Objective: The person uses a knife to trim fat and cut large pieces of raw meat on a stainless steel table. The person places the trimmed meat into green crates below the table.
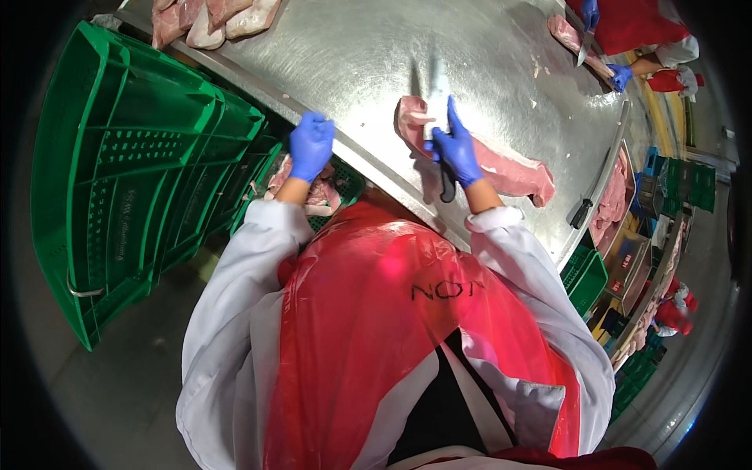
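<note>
A long strip of pink raw meat (505, 168) lies slantwise on the steel table. My right hand (460, 150), in a blue glove, is closed around a knife (447, 185) with a black handle. Its bright blade is smeared by motion or glare and points away from me, over the strip's left end. My left hand (312, 146), also gloved in blue, is curled into a fist at the table's near edge, above a green crate of meat trimmings (319, 196). The inside of that fist is hidden, so I cannot tell whether it holds anything.
Large green crates (117, 149) stand at the left against the steel table (352, 63). More meat pieces (211, 19) lie at its far left. Across the right side, a co-worker's gloved hand (620, 77) holds meat beside a knife. Another black-handled knife (580, 213) rests near the right edge.
</note>
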`<state>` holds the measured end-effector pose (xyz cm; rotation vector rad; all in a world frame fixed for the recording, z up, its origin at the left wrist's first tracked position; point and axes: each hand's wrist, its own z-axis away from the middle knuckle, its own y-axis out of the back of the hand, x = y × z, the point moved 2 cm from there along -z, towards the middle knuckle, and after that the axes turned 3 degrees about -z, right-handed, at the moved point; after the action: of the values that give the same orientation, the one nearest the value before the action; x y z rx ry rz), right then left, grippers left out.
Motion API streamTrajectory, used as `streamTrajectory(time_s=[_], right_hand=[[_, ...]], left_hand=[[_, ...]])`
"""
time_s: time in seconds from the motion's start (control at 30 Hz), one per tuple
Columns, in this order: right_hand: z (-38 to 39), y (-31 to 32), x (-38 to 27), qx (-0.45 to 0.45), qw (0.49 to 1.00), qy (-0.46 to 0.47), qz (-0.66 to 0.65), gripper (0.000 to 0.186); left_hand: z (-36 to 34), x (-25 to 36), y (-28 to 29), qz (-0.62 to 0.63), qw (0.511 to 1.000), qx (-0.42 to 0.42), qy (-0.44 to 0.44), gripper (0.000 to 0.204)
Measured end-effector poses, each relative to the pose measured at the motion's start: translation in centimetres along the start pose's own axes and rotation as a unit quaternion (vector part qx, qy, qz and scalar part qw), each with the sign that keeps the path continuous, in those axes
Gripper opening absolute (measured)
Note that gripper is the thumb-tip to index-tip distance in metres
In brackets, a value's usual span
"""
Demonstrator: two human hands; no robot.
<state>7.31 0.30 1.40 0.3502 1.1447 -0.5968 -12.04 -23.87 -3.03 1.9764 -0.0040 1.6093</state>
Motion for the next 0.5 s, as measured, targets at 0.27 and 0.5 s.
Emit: streamTrajectory(time_s=[0.27,0.5], right_hand=[[2.3,5.4,-1.5,0.096,0.993,0.061,-0.032,0.082],[4.4,3.3,-0.3,0.094,0.988,0.015,0.121,0.079]], left_hand=[[-1.7,7.5,-11.3,-0.209,0.944,-0.253,0.045,0.053],[-1.6,2.5,-11.0,-0.108,0.974,-0.197,0.032,0.027]])
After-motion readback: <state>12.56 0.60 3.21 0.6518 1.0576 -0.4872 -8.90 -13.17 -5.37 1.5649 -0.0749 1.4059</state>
